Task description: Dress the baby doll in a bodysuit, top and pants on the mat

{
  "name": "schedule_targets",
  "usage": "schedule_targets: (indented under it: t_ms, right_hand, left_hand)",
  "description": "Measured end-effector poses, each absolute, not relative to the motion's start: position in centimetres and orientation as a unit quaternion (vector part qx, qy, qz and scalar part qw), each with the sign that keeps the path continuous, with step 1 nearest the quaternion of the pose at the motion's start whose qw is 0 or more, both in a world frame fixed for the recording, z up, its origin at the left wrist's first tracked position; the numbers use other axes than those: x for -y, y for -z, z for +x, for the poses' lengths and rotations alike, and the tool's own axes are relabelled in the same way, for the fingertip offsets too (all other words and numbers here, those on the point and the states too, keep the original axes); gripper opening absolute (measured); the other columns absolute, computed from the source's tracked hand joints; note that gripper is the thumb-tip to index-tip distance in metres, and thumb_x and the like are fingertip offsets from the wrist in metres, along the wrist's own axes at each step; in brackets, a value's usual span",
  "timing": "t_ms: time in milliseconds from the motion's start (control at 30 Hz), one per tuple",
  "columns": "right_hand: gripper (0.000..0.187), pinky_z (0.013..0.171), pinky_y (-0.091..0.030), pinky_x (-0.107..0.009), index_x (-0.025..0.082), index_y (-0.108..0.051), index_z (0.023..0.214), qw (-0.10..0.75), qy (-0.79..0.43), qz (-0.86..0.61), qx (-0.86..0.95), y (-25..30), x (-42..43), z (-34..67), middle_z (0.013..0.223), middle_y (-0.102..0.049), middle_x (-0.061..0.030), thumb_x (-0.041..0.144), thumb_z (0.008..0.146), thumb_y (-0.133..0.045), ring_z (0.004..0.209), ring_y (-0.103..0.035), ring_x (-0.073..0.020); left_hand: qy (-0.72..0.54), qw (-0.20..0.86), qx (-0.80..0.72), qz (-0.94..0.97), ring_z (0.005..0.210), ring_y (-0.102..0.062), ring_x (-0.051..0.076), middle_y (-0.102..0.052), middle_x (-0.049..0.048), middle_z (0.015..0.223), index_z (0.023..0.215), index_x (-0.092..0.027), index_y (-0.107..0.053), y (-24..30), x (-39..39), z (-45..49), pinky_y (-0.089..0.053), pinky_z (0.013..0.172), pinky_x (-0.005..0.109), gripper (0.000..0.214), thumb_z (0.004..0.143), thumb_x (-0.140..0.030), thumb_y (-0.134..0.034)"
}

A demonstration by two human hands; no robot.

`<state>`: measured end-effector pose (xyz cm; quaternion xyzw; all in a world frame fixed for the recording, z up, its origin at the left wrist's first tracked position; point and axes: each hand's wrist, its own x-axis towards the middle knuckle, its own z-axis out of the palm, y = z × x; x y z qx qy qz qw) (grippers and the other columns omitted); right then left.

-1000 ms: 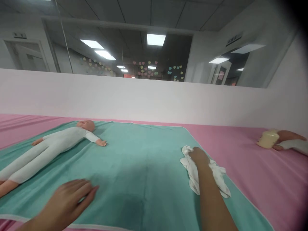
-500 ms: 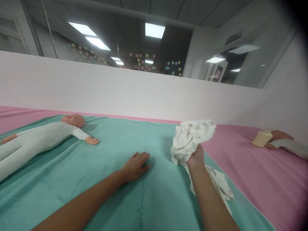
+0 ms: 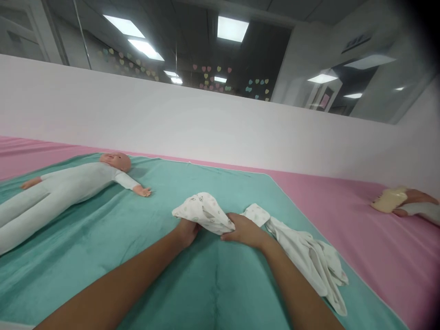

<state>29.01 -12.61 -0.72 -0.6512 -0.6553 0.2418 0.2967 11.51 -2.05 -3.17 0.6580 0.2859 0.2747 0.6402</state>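
Observation:
My left hand [image 3: 188, 233] is closed on the left part of a small white printed baby garment [image 3: 202, 211], its fingers partly hidden beneath the fabric. On the garment's right end, my right hand [image 3: 245, 230] pinches the edge between thumb and fingers. Both hands hold it just above the green sheet [image 3: 172, 279]. Beyond and beside my right forearm lies another crumpled white piece of baby clothing [image 3: 302, 250], partly covered by the arm. I cannot tell whether the two white pieces are joined behind my right hand.
A baby doll [image 3: 79, 183] in a white suit lies on its back at the left. At the far right, a cream-coloured bottle [image 3: 390, 199] rests against a second doll [image 3: 421, 198] on the pink sheet [image 3: 343, 201]. A white wall [image 3: 154, 119] with a window rises behind.
My right hand has brought the printed garment left and down, leaving other white cloth on the sheet. My left hand, flat on the sheet before, now grips the garment too. The view has shifted slightly.

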Motion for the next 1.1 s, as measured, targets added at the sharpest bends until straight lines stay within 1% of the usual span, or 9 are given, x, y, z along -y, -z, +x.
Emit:
schedule_targets:
  t_ms: [67, 133, 300, 433, 600, 733, 833, 1000, 1100]
  right_hand:
    - [0.028, 0.076, -0.043, -0.033, 0.023, -0.063, 0.092, 0.3, -0.216, -0.657, 0.657, 1.3, 12.0, 29.5, 0.093, -0.065, -0.0037, 0.043, 0.072, -0.061, 0.086, -0.057, -0.0227]
    - [0.027, 0.071, -0.043, -0.031, 0.019, -0.062, 0.089, 0.392, -0.214, -0.655, 0.609, 1.6, 11.4, 30.5, 0.084, -0.065, -0.0033, 0.041, 0.077, -0.051, 0.078, -0.057, -0.0198]
    - [0.041, 0.076, -0.044, -0.031, 0.021, -0.053, 0.114, 0.653, 0.047, -0.691, 0.307, 0.7, 12.7, 35.9, 0.103, -0.06, -0.0044, 0.028, 0.075, -0.045, 0.089, -0.055, -0.0192]
    - [0.044, 0.088, -0.037, -0.037, 0.024, -0.06, 0.108, 0.507, 0.284, -0.779, 0.233, 0.6, 15.7, 40.2, 0.122, -0.047, -0.0062, 0.014, 0.072, -0.037, 0.109, -0.045, -0.0226]
    - [0.031, 0.089, -0.033, -0.048, 0.022, -0.069, 0.086, 0.208, 0.124, -0.927, 0.285, 2.4, 15.7, 41.7, 0.114, -0.055, -0.0086, 0.011, 0.067, -0.047, 0.109, -0.046, -0.0305]
    - [0.038, 0.094, -0.031, -0.045, 0.023, -0.058, 0.112, 0.19, 0.154, -0.91, 0.336, 2.3, 16.2, 39.7, 0.123, -0.051, -0.0075, 0.021, 0.076, -0.045, 0.114, -0.044, -0.027]
    - [0.044, 0.081, -0.04, -0.039, 0.023, -0.048, 0.12, 0.177, 0.18, -0.909, 0.331, 1.8, 19.6, 38.0, 0.12, -0.052, -0.0096, 0.044, 0.084, -0.036, 0.108, -0.047, -0.0271]
    - [0.04, 0.06, -0.038, -0.031, 0.021, -0.055, 0.082, 0.128, 0.04, -0.929, 0.345, 1.8, 26.8, 36.7, 0.083, -0.059, -0.0056, 0.057, 0.08, -0.037, 0.072, -0.055, -0.0211]
    - [0.037, 0.059, -0.037, -0.029, 0.021, -0.053, 0.07, 0.187, -0.014, -0.902, 0.39, 0.3, 28.4, 35.2, 0.072, -0.057, -0.0013, 0.056, 0.078, -0.044, 0.065, -0.052, -0.0178]
  left_hand:
    - [-0.308, 0.7, -0.245, 0.596, 0.112, -0.05, 0.027, -0.048, 0.0092, 0.131, 0.127, -0.02, -0.043, 3.0, 1.8, 11.5, -0.047, 0.087, 0.037, 0.048, 0.088, -0.045, -0.031]
    - [-0.303, 0.73, -0.192, 0.582, 0.105, -0.055, 0.026, -0.051, 0.0094, 0.127, 0.121, -0.02, -0.049, 2.8, 1.7, 11.6, -0.049, 0.083, 0.037, 0.044, 0.085, -0.043, -0.04]
    - [-0.246, 0.71, -0.218, 0.623, 0.085, -0.062, 0.019, -0.06, 0.0098, 0.113, 0.11, -0.02, -0.054, 3.1, 1.7, 12.0, -0.051, 0.076, 0.033, 0.039, 0.079, -0.042, -0.054]
    - [-0.236, 0.687, -0.23, 0.648, 0.083, -0.062, 0.017, -0.062, 0.0082, 0.107, 0.107, -0.021, -0.055, 3.6, 1.7, 12.2, -0.05, 0.076, 0.032, 0.034, 0.08, -0.042, -0.052]
    - [-0.23, 0.683, -0.226, 0.655, 0.081, -0.062, 0.016, -0.062, 0.0073, 0.101, 0.102, -0.02, -0.055, 3.9, 1.5, 12.4, -0.05, 0.075, 0.031, 0.029, 0.08, -0.039, -0.052]
    - [-0.222, 0.68, -0.232, 0.659, 0.076, -0.062, 0.015, -0.063, 0.0066, 0.094, 0.096, -0.018, -0.056, 3.9, 1.5, 12.6, -0.05, 0.073, 0.03, 0.025, 0.078, -0.035, -0.053]
    - [-0.216, 0.681, -0.232, 0.66, 0.072, -0.062, 0.014, -0.063, 0.0062, 0.091, 0.092, -0.017, -0.056, 3.9, 1.5, 12.7, -0.049, 0.071, 0.03, 0.021, 0.079, -0.033, -0.051]
    - [-0.22, 0.688, -0.211, 0.659, 0.073, -0.062, 0.015, -0.063, 0.0063, 0.09, 0.089, -0.017, -0.057, 4.1, 1.3, 12.7, -0.049, 0.069, 0.03, 0.02, 0.08, -0.033, -0.05]
    - [-0.222, 0.695, -0.2, 0.654, 0.074, -0.062, 0.016, -0.064, 0.0069, 0.092, 0.09, -0.016, -0.058, 4.2, 1.2, 12.7, -0.049, 0.07, 0.031, 0.024, 0.079, -0.038, -0.052]
